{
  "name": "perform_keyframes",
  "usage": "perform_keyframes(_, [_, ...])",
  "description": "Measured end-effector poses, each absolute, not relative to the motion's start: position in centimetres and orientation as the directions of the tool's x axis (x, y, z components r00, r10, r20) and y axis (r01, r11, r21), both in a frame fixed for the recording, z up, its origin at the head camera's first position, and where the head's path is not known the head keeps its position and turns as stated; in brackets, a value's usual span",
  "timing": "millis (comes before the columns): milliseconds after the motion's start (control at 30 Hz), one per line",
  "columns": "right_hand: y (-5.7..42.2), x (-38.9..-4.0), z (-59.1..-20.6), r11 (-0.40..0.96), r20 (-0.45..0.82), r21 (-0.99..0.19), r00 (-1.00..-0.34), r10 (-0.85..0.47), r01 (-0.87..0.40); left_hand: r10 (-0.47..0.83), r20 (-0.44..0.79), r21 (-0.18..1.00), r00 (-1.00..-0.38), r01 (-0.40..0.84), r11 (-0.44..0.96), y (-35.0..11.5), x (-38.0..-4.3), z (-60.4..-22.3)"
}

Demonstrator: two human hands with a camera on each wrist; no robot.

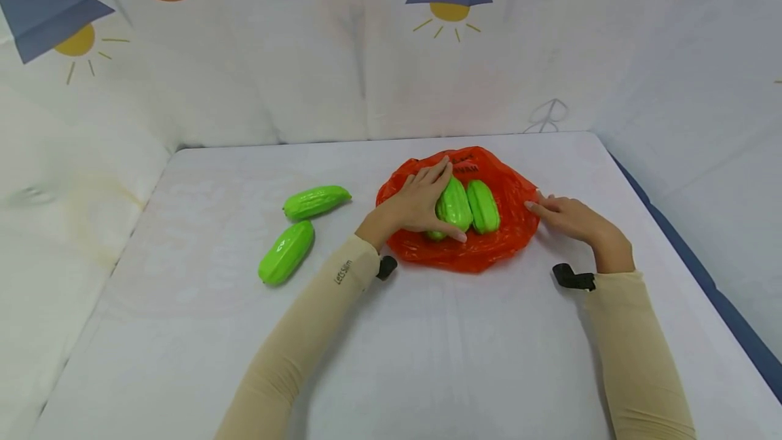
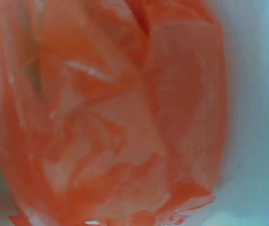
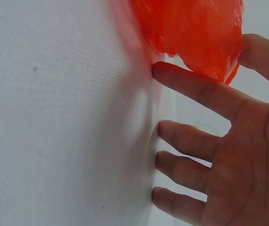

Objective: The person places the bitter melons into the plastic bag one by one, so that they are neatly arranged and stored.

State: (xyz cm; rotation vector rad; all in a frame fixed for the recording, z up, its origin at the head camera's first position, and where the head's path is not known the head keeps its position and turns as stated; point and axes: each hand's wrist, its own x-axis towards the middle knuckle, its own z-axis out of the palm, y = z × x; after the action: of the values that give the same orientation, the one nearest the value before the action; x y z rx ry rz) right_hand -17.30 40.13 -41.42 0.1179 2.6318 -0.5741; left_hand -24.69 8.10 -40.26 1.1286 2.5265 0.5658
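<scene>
A red plastic bag (image 1: 470,257) lies spread open on the table, with green, ridged, cucumber-like vegetables (image 1: 483,206) in it. My left hand (image 1: 418,204) is inside the bag's opening, over the left-hand vegetables, fingers extended and thumb spread; its palm side is hidden. A bit of green shows under that hand. In the left wrist view, only the red bag (image 2: 111,141) fills the middle. At the bag's right rim, my right hand (image 1: 568,217) pinches the plastic between thumb and index finger. The right wrist view shows its other fingers (image 3: 186,172) extended and apart.
Two more of the green vegetables (image 1: 316,202) lie on the white-covered table (image 1: 183,331), left of the bag. Printed white cloth (image 1: 305,66) hangs along the back and both sides. Dark wrist cameras (image 1: 574,277) stick out from both sleeves.
</scene>
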Motion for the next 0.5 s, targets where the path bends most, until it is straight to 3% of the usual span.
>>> perform_keyframes(267, [39.9,-17.6,-41.4,0.913,-0.439,-0.373,-0.898,-0.020,0.162,0.751,-0.071,0.453,-0.657,0.649,0.611,6.9,-24.3,-39.5])
perform_keyframes(500, [40.2,-17.3,-41.2,0.917,-0.442,-0.364,-0.897,-0.018,0.161,0.776,0.038,0.441,-0.630,0.707,0.553,5.0,-23.2,-38.3])
